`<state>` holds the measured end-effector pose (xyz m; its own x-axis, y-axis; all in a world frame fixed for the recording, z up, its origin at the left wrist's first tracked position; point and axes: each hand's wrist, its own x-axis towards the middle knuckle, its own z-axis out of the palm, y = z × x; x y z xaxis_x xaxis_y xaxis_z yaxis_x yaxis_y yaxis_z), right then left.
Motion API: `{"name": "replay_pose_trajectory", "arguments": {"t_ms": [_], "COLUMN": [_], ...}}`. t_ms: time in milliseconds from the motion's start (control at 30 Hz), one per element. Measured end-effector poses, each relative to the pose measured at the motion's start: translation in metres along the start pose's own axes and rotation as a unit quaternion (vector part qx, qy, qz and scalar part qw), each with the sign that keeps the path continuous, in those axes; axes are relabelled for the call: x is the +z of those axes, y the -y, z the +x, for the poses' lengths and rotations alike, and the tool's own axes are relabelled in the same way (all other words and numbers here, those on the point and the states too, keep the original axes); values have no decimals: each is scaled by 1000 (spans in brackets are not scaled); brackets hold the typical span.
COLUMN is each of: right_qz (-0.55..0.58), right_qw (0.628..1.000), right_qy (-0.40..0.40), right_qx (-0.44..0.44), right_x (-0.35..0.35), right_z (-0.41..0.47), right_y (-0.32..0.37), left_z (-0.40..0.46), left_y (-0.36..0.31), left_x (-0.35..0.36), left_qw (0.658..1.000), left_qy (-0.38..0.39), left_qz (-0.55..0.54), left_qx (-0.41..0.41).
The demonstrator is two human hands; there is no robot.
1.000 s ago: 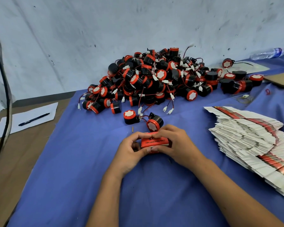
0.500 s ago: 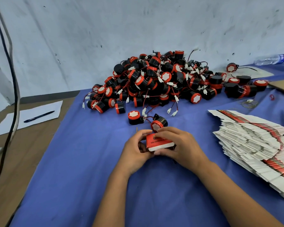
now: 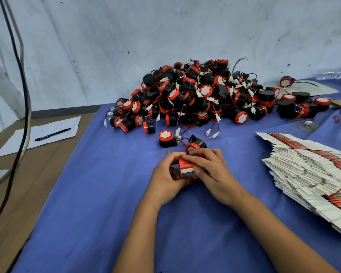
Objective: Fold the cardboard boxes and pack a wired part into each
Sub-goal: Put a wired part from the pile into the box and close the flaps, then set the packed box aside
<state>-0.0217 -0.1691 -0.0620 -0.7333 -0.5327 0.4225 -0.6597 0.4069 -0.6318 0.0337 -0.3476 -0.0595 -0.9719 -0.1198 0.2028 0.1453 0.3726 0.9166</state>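
A small red and white cardboard box sits between both hands just above the blue cloth. My left hand grips its left end, thumb curled against the open side. My right hand covers its top and right side, with the thumb pressing on the white flap. Two loose black and red wired parts lie just beyond the box. A big heap of the same wired parts is piled against the wall. A fanned stack of flat box blanks lies at the right.
The blue cloth covers the table. At the left, a pen lies on a white sheet on brown board. Dark cables hang at the far left. A plastic bottle lies at the back right.
The box has been turned in my hands so its white flap now faces me. The right thumb has come down onto that flap. The view has shifted slightly.
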Motion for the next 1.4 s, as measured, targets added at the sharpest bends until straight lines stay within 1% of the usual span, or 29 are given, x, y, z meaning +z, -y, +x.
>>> {"name": "replay_pose_trajectory", "arguments": {"t_ms": [67, 100, 200, 300, 367, 467, 533, 633, 700, 767, 933, 1000, 1033, 1100, 1167, 1233, 1300, 1400], "right_qz": [12, 27, 92, 112, 95, 87, 78, 17, -2, -19, -90, -109, -122, -156, -181, -203, -235, -271], "right_qw": [1000, 1000, 993, 988, 990, 995, 996, 996, 994, 993, 990, 989, 988, 986, 983, 978, 971, 962], "right_qy": [8, -2, -75, -108, -105, -47, -32, -58, -71, -72, -67, -69, -67, -40, 6, 38, 33, 18], "right_qx": [-2, -3, 3, 4, -4, -12, -25, -69, -82, -87, -84, -72, -68, -52, -24, -6, 0, -13], "right_x": [-2, -3, -6, -7, -10, -16, -19, -15, -13, -12, -7, -3, -1, 2, 6, 10, 6, -16], "right_z": [-1, -1, -2, -1, -2, -3, -6, -7, -8, -9, -11, -14, -15, -18, -19, -17, -20, -29], "right_y": [-2, -2, -3, -6, -7, -12, -14, -15, -14, -13, -6, 0, 3, 11, 20, 30, 35, 34], "left_z": [0, 0, 1, 1, 0, 0, 0, -2, -6, -9, -12, -12, -12, -15, -15, -14, -16, -22], "left_y": [1, 1, 4, 4, 2, 1, 0, -3, -5, -7, -3, 2, 4, 4, -2, -9, -20, -43], "left_x": [0, 1, 1, 1, 2, 4, 5, 12, 17, 17, 8, 10, 12, 13, 13, 14, 25, 48], "left_qw": [1000, 1000, 1000, 1000, 999, 998, 995, 978, 963, 952, 928, 929, 938, 969, 983, 976, 964, 960], "left_qy": [-5, -6, -7, -1, -4, -38, -92, -170, -203, -208, -162, -153, -147, -132, -131, -152, -181, -192], "left_qz": [1, 3, 9, -2, -27, -36, 1, 68, 120, 164, 280, 288, 271, 189, 129, 157, 193, 199], "left_qx": [-1, 0, -2, 14, 24, 19, 38, 98, 133, 154, 184, 175, 156, 85, 26, 18, 26, 38]}}
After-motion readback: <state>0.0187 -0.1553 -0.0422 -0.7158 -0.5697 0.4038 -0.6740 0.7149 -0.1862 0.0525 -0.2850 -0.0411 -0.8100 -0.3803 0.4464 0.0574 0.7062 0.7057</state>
